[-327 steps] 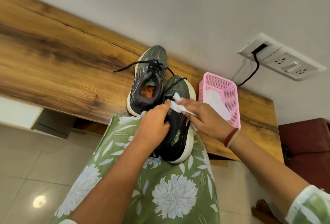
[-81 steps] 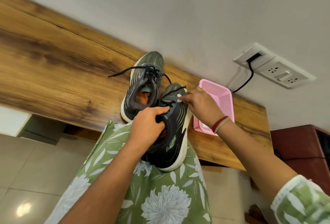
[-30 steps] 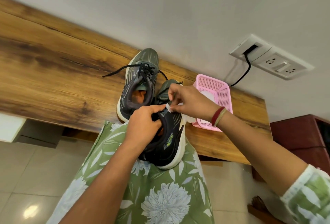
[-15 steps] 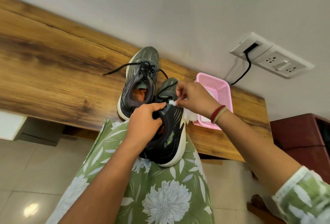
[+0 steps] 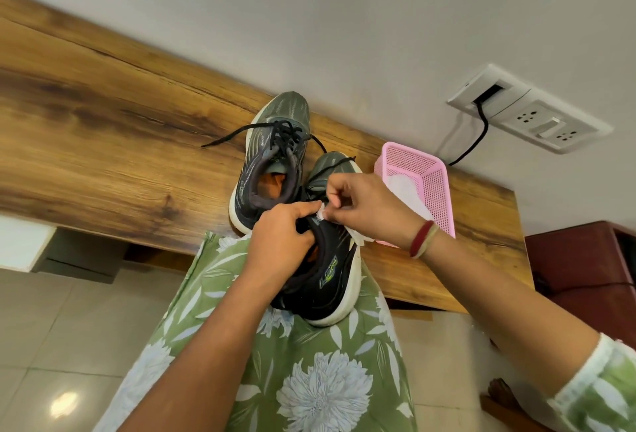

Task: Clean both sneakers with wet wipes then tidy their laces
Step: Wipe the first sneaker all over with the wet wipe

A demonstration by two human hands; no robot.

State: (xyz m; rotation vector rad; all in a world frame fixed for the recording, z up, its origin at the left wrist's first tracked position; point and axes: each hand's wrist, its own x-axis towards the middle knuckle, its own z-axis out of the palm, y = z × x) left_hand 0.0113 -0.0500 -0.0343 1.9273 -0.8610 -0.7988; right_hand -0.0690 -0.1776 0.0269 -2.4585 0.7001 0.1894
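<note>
From the head view, the near sneaker [image 5: 332, 273] lies across the near edge of the worktop [image 5: 103, 142]. Its toe points to the wall and its heel juts out over a green floral garment [image 5: 309, 380]. The left hand [image 5: 282, 235] holds this sneaker at the collar, its grip curled narrow round the opening by the tongue. The right hand [image 5: 364, 208] is just beside it, thumb and forefinger in a tight grip on a white wet wipe [image 5: 321, 214] pressed at the sneaker's lace area. A loose part of the wipe hangs out below the palm. A red bangle [image 5: 421, 239] sits on that wrist.

The far sneaker [image 5: 272, 156] stands flat on the worktop behind the left hand, touching the near one, its toe at the back edge. One of its black laces [image 5: 223, 137] trails untied to the left.

A pink basket [image 5: 433, 170] sits toward the worktop's right end against the wall, with white wipes [image 5: 402, 187] inside. On the wall above it a socket panel [image 5: 530, 122] has a black cable [image 5: 478, 137] plugged in.
</note>
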